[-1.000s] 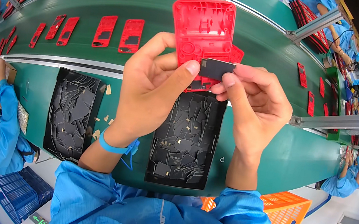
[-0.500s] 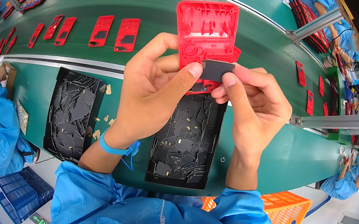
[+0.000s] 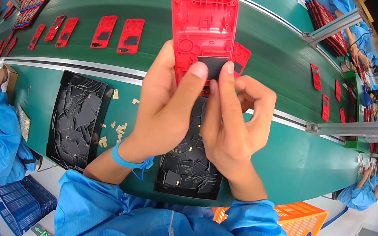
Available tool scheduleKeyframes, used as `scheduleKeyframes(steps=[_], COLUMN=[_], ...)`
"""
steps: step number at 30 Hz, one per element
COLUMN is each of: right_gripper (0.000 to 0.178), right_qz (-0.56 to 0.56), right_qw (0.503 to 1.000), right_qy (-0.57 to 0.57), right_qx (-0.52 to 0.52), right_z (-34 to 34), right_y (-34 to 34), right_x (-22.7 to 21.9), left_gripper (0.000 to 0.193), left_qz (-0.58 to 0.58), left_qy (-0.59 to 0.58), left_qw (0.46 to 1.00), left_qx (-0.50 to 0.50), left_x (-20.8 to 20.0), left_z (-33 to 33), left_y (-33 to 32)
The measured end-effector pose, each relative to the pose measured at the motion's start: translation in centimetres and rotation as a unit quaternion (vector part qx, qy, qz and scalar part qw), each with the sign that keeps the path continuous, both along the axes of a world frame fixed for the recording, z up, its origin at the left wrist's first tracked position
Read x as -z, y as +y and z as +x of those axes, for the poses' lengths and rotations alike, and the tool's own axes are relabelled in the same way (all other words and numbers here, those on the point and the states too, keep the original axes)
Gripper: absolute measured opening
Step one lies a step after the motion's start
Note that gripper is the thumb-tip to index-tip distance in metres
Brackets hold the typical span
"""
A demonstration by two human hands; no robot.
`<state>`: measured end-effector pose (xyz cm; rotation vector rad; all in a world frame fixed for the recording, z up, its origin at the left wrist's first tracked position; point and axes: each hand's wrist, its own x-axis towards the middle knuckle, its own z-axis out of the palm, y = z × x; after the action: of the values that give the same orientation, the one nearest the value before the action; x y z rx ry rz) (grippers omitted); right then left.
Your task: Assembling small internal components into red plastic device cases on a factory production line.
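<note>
- Head view: left hand (image 3: pixel 163 109) grips the red shell (image 3: pixel 203 20), thumb over the black sheet (image 3: pixel 212 67) near the shell's lower right corner.
- Right hand (image 3: pixel 238 130) fingertips touch the sheet; pinching, cannot tell.
- Likely seating it; calls for squared edges, even pressure.

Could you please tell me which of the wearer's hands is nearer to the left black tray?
Left: the left hand is raised, right of the tray; the right hand is farther right.
</note>
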<state>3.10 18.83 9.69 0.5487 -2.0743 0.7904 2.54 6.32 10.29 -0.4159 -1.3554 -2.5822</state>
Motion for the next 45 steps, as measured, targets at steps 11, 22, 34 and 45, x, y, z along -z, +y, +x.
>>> scheduleKeyframes(steps=[11,22,34,45], right_gripper=[0.011,0.016,0.03,0.042], right_qz=[-0.302,-0.219,-0.187,0.012], right_qw=[0.884,0.935,0.926,0.882], right_qy=[-0.272,-0.165,-0.306,-0.136], right_qx=[-0.233,-0.225,0.119,0.452], right_z=[-1.2,-2.0,-11.8,-12.9], right_y=[2.3,3.0,16.8,29.1], right_x=[-1.5,-0.6,7.4,14.1], left_gripper=[0.029,0.038,0.046,0.036], left_qz=[-0.091,-0.112,-0.18,-0.166], left_qy=[0.02,0.043,-0.057,-0.071], left_qw=[0.995,0.993,0.981,0.983], left_qx=[-0.022,0.008,-0.039,-0.015], left_x=[-0.2,0.3,-0.7,-0.3], left_z=[0.3,0.5,-0.6,-0.7], left_y=[-0.3,0.5,0.5,0.0])
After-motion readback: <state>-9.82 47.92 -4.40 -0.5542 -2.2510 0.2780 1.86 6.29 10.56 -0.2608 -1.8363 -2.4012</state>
